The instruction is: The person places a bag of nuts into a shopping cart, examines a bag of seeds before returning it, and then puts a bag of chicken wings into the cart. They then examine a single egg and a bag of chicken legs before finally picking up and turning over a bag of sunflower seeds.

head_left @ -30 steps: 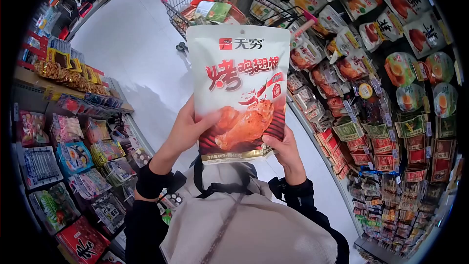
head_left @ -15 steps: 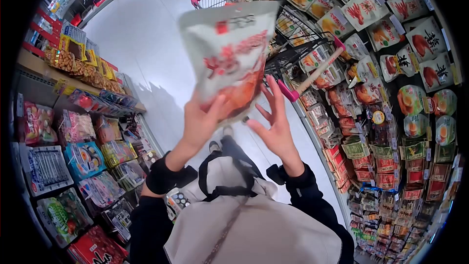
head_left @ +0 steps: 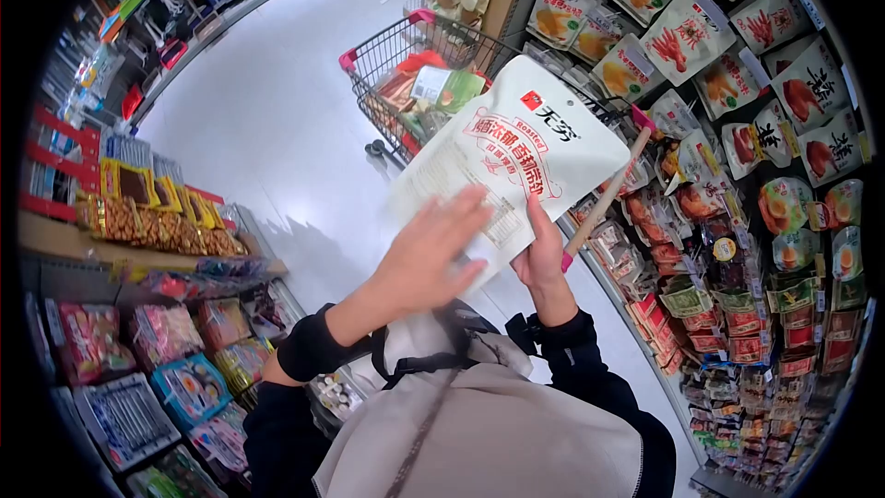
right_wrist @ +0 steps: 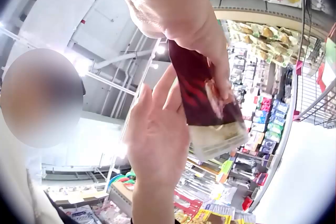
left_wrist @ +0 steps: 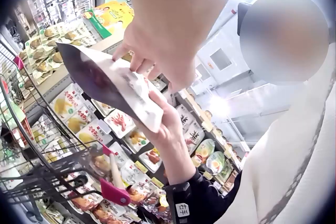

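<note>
A pale snack pouch [head_left: 562, 124] with red and black printing is tilted in front of my body, its back side toward me. The right hand [head_left: 544, 249] grips its lower right edge, thumb on the printed back. Over the lower left part of the pouch is my left hand [head_left: 429, 254], slightly blurred, its fingers extended across the surface. In the left wrist view, the left fingertips are right at the pouch's pale face. The right wrist view shows the pouch's dark red front [right_wrist: 197, 87] with a chicken picture, the right fingers lying along it.
A wire shopping cart [head_left: 378, 83] with pink corners stands ahead, holding a green-and-white package [head_left: 447, 88] and other goods. Hanging snack packs [head_left: 687, 32] line the right shelf. More packaged goods [head_left: 166, 337] fill the left shelf. A pale floor [head_left: 249, 111] runs between them.
The pouch has been turned from its chicken-picture front to its back and tilted to the right. The left hand has let go, the right hand has released and regripped, and the view has shifted.
</note>
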`<control>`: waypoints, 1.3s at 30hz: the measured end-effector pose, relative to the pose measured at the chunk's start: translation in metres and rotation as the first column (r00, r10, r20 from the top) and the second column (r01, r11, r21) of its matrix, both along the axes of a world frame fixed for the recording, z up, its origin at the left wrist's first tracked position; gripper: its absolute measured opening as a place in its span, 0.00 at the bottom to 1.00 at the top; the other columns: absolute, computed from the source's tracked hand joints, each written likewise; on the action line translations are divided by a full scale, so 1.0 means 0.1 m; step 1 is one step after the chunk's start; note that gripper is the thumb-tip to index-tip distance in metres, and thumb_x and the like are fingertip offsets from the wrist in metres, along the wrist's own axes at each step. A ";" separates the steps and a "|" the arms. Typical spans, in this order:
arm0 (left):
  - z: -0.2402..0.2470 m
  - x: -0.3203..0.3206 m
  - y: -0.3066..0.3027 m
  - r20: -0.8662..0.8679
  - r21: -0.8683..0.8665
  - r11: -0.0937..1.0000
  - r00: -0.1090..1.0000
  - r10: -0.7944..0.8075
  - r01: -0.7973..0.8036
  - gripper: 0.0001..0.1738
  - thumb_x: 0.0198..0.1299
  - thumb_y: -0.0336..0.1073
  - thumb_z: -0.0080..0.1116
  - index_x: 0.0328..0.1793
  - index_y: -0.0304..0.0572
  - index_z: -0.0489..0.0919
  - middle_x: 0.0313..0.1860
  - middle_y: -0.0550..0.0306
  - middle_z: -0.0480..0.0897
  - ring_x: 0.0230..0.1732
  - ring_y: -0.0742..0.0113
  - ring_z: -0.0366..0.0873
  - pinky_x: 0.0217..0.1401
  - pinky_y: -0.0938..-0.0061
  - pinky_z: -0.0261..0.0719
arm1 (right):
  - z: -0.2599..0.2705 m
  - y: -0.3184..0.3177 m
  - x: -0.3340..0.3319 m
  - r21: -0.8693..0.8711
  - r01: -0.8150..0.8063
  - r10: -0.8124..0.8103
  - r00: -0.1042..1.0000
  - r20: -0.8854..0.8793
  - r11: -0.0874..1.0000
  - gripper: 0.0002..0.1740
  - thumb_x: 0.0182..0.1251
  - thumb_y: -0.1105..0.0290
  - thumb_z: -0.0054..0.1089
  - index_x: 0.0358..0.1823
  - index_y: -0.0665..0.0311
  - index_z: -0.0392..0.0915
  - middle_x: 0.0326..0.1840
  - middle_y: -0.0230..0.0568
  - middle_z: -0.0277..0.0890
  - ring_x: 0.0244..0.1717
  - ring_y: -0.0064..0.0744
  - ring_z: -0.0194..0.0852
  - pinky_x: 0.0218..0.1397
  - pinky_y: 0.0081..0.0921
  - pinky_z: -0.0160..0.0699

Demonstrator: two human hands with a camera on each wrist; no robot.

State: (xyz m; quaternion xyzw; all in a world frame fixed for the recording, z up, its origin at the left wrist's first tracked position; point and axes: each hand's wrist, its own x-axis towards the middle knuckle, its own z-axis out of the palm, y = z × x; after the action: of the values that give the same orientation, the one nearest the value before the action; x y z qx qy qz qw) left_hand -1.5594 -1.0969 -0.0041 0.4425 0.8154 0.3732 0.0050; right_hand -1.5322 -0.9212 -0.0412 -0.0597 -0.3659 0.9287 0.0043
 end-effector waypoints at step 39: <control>-0.63 -3.76 0.21 0.928 0.372 0.928 0.000 -0.372 0.037 0.22 0.57 0.29 0.52 0.58 0.32 0.65 0.49 0.54 0.76 0.46 0.71 0.75 0.49 0.77 0.73 | -0.01 0.23 -2.44 0.006 0.466 -0.449 0.848 0.281 0.885 0.25 0.67 0.62 0.39 0.61 0.70 0.58 0.57 0.46 0.64 0.55 0.32 0.65 0.55 0.26 0.67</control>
State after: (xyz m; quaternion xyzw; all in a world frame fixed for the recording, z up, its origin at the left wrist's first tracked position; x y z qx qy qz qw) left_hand -1.9357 -1.0761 -0.0667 0.1702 0.4542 0.6642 0.5687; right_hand -1.7765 -0.8985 -0.0425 -0.2730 -0.3093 0.8944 0.1727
